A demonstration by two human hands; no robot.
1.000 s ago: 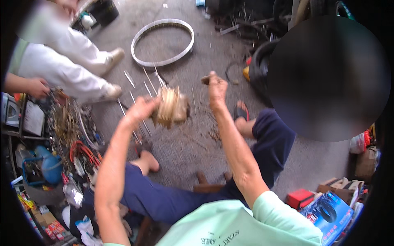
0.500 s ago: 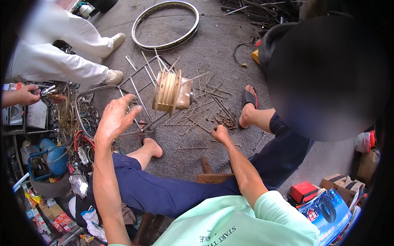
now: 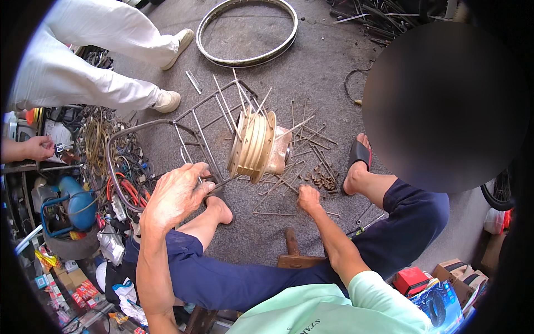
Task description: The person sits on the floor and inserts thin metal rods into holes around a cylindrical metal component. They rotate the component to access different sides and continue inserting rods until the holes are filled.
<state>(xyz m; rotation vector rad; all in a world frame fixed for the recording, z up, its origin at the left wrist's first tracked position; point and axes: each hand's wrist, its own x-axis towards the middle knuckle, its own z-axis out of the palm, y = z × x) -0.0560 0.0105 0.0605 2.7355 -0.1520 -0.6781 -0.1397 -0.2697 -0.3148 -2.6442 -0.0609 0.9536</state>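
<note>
Our left hand (image 3: 177, 195) pinches one spoke of the hub (image 3: 253, 146); our right hand (image 3: 309, 197) closes over loose spokes (image 3: 311, 139). The hub may tip.

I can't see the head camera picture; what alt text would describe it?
A seated person's left hand holds a spoke of a gold wheel hub bristling with spokes, while the right hand reaches to loose spokes on the concrete floor. A bare wheel rim lies beyond.
</note>
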